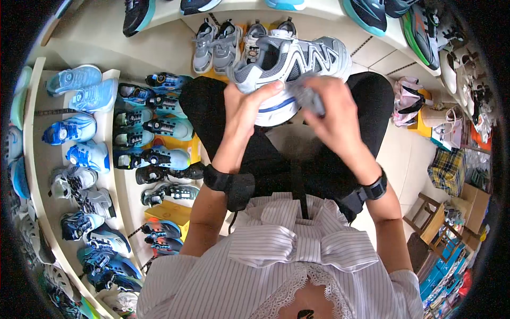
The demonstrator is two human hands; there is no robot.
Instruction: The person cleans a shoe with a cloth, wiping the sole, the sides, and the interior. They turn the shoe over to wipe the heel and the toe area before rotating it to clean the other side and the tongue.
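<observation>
A white and grey sneaker [289,66] with mesh panels is held above my lap, lying sideways across the view. Below its side shows a white rounded part with a dark blue stripe [279,108]. My left hand [241,109] is closed on the sneaker at its left end, thumb pressed on the white part. In my right hand [334,109], blurred by motion, is a bunched grey cloth [308,98] held against the sneaker's side. Its exact shape is smeared.
Pairs of grey sneakers [226,42] stand on the floor just beyond. Shelves at left [114,159] carry several blue and white shoes, with more on the floor beside them. A curved shelf with shoes [366,13] runs along the top. Boxes [473,204] and a wooden stool [425,215] stand at right.
</observation>
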